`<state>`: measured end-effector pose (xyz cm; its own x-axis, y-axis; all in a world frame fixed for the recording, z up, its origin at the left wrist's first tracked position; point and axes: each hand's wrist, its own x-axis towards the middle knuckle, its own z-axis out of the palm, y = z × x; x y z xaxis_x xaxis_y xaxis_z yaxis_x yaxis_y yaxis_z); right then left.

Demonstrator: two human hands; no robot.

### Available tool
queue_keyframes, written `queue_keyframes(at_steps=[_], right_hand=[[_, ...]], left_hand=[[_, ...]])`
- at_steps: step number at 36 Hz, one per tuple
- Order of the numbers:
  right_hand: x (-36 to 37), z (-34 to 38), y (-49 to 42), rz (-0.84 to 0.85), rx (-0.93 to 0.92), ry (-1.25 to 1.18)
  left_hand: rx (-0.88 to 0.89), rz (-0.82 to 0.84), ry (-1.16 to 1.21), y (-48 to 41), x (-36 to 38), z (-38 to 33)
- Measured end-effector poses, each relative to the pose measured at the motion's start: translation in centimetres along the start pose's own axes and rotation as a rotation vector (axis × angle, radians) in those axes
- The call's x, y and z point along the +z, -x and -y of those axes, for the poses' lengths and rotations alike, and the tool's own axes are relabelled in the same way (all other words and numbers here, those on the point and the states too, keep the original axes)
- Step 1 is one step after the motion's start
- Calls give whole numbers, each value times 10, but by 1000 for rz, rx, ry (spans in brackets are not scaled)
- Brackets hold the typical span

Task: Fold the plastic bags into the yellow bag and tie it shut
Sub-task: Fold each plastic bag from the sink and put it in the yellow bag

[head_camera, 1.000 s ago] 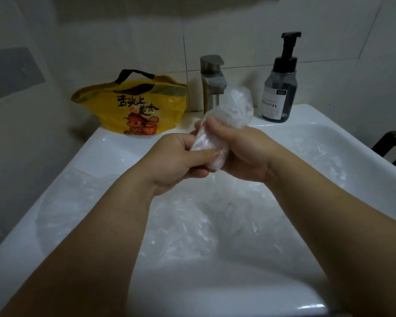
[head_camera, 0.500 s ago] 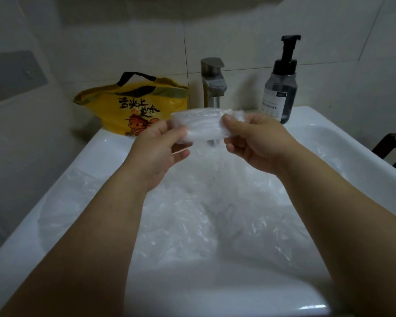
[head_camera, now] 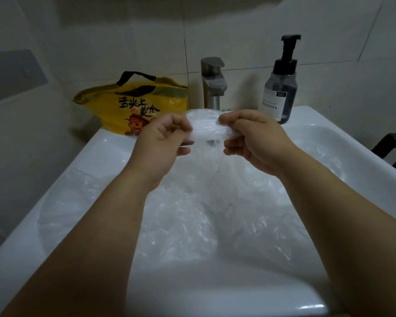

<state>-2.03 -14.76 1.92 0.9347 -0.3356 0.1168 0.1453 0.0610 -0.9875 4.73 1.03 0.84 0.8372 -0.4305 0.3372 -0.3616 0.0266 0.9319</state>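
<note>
Since a second ago the folded plastic bag [head_camera: 205, 126] has swung from upright to lying crosswise, and my hands have drawn apart to its two ends. Both forearms reach forward over the sink [head_camera: 329, 124], wrists raised, backs of the hands toward me. My left hand [head_camera: 162, 144] has its grip on the left end, thumb and curled fingers pinching the film; my right hand [head_camera: 255, 143] pinches the right end the same way, knuckles up. The bundle spans the gap between the two grips, held in the air just in front of the tap [head_camera: 213, 84].

A thin tail of clear film seems to hang from its underside toward the basin, though I cannot tell whether it joins the pile below. That pile, the loose plastic bags [head_camera: 192, 216], fills the basin under my arms.

The yellow bag [head_camera: 135, 106] sits on the back left corner of the sink, mouth open, black handle up, close beyond my left hand and against the wall [head_camera: 101, 42]. A soap pump bottle [head_camera: 281, 90] stands on the ledge right of the tap, just beyond my right hand. Between the two the air above the basin is open.
</note>
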Motion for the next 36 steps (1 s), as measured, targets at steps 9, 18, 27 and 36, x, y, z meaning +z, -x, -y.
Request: queue_keyframes(at_steps=[9, 18, 27, 36], right_hand=[[-4, -3, -2, -18, -39, 60], [-7, -1, 0, -1, -92, 338], [-6, -10, 0, -16, -235, 725], [-12, -4, 1, -16, -309, 740]], left_hand=[[41, -29, -51, 2, -1, -2], [56, -38, -180, 0, -7, 0], [153, -92, -530, 2, -10, 4], [130, -33, -410, -1, -9, -1]])
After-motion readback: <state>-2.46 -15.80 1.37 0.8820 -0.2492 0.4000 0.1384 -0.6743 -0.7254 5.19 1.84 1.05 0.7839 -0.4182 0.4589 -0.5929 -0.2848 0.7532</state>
